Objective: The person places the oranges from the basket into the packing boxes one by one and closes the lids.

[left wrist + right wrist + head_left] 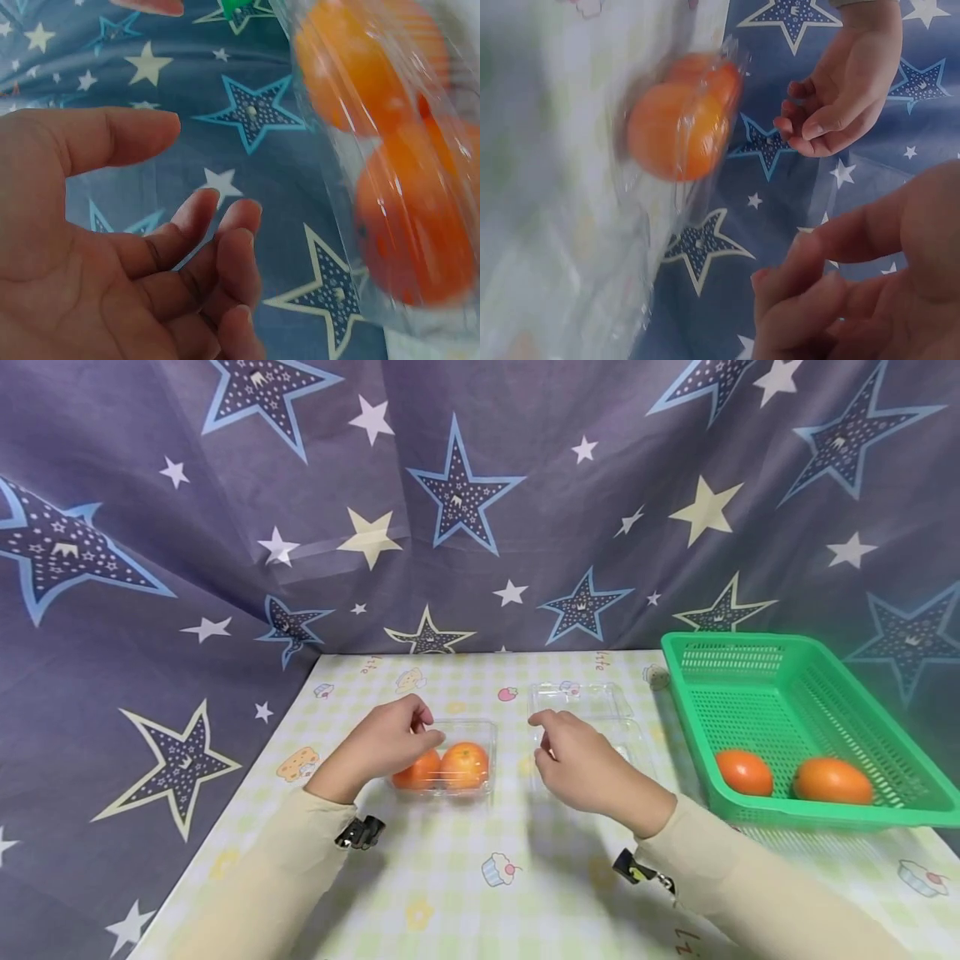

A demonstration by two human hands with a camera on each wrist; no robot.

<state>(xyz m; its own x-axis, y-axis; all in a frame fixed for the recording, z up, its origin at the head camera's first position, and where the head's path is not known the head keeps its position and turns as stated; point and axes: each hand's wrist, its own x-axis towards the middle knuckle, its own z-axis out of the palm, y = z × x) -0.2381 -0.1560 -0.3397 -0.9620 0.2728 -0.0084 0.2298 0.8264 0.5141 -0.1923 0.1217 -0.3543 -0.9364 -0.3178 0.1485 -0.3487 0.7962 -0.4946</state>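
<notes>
My left hand [382, 745] hovers beside and partly over a clear plastic box [486, 728], its fingers loosely bent with nothing between them. Two oranges [465, 766] sit side by side in that box under its clear lid. In the left wrist view a gap shows between the fingertips and the box wall [334, 195]. To the right, my right hand [581, 758] is held over a second clear box [633, 739], whose lid [577, 700] is folded back away from me. Loosely curled and holding nothing, the right fingers show in the right wrist view. Part of the second box is hidden behind that hand.
A green plastic basket [678, 710] stands at the right of the table, with one orange [744, 772] and another orange [832, 781] at its near end. Behind the checked tablecloth [442, 868] hangs a star-patterned curtain [487, 577].
</notes>
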